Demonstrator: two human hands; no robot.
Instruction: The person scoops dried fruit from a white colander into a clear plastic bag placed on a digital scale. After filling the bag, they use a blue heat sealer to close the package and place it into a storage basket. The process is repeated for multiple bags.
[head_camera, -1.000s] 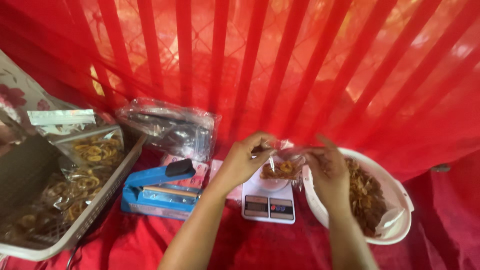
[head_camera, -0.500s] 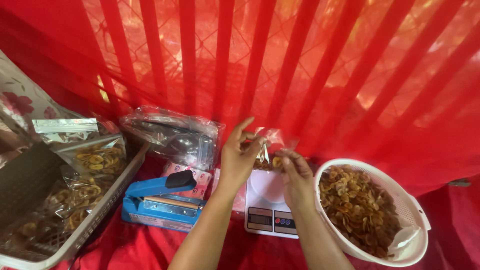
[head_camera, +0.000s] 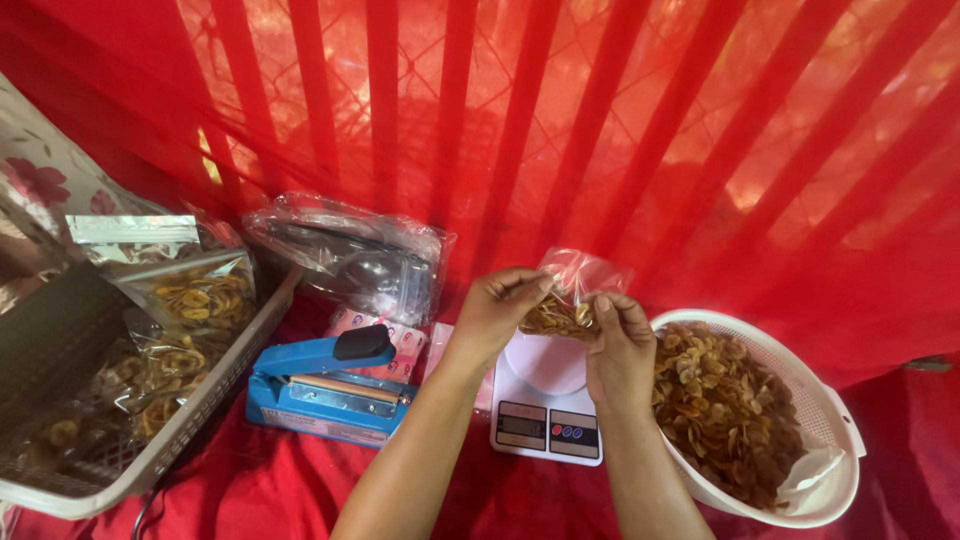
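Observation:
My left hand (head_camera: 500, 308) and my right hand (head_camera: 620, 345) together hold a small clear plastic bag of brown chips (head_camera: 566, 300) by its upper edges, lifted just above a white kitchen scale (head_camera: 545, 400). The scale's round platform shows bare beneath the bag. To the right of my right hand stands a white plastic colander (head_camera: 835, 420) heaped with brown fried chips (head_camera: 725, 410).
A blue hand-press bag sealer (head_camera: 325, 385) lies left of the scale. A grey crate (head_camera: 190, 420) at the left holds several filled chip bags (head_camera: 195, 300). A stack of clear empty bags (head_camera: 355, 255) rests behind the sealer. Red cloth covers the surface and hangs as a backdrop.
The view has shifted a little. Both hands have lifted the chip bag slightly off the scale platform and hold it by its top.

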